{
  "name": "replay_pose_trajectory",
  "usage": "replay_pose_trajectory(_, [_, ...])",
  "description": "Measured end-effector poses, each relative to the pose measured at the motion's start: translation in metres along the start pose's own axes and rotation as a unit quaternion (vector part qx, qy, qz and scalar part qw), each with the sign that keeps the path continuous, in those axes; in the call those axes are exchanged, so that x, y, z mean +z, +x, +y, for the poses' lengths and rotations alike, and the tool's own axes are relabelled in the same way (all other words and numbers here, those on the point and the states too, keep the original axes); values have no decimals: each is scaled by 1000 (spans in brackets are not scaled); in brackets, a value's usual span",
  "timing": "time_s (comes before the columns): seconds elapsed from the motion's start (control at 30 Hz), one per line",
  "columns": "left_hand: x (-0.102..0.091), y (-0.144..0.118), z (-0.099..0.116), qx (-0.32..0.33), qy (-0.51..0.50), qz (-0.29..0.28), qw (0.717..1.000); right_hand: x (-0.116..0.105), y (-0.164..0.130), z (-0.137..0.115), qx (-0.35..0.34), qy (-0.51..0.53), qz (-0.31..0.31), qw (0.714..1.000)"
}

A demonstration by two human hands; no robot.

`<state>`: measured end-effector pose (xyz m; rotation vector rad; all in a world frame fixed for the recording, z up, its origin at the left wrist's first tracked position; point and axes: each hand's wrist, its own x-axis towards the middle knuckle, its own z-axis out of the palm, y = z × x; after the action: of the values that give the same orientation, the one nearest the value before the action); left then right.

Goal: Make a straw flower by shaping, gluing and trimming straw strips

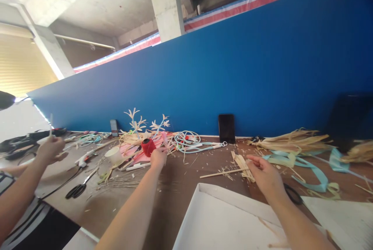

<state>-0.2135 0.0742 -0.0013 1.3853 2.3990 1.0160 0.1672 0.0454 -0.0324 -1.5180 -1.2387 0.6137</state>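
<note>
Littered brown table (180, 180) meets a blue wall (262, 67) under concrete ceiling (96, 5).

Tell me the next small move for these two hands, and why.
Probably close the left hand on the red spool: its fingers reach just beside the spool without gripping it, while the right hand already rests on the straw strips by a thin stick.
</note>
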Motion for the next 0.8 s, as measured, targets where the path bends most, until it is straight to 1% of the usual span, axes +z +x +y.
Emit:
replay_pose_trajectory(0.23, [17,-6,15,-20,56,-21,998,-1,0,1,-13,-19,-11,1000])
replay_pose_trajectory(0.4, [29,-8,17,-22,68,-23,997,-2,1,2,-15,-17,-15,1000])
replay_pose_trajectory(0.6, [27,-9,14,4,58,-9,998,-1,0,1,-6,-14,-19,1000])
replay_pose_trajectory(0.8, [21,-19,12,45,36,2,998,-2,0,1,4,-21,-5,1000])
